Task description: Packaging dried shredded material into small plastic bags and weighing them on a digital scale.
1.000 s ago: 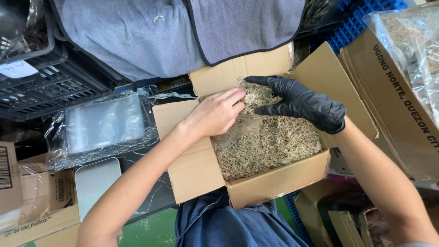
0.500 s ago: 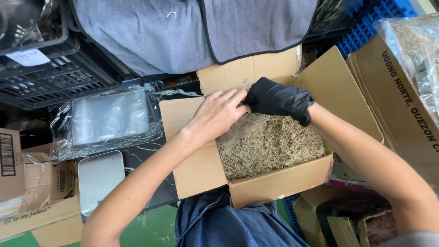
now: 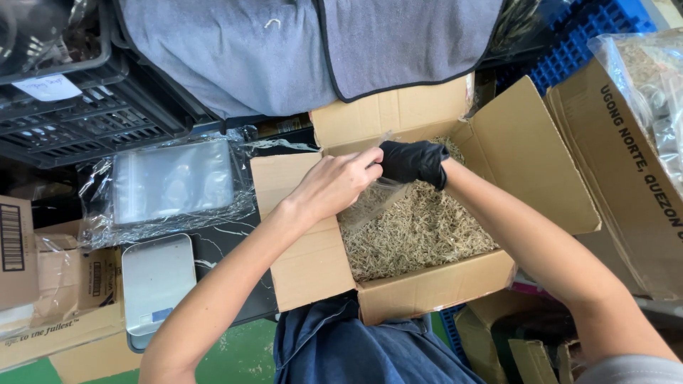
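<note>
- A bare left hand (image 3: 334, 186) and a black-gloved right hand (image 3: 413, 162) meet above an open cardboard box (image 3: 427, 288) of dry straw-like shreds (image 3: 420, 231), both pinching the mouth of a small clear bag (image 3: 371, 203).
- The bag, partly filled with shreds, hangs at the box's 10 o'clock corner.
- At 9 o'clock of the box lie a stack of clear plastic bags (image 3: 171, 181) and a small scale (image 3: 155, 281).
</note>
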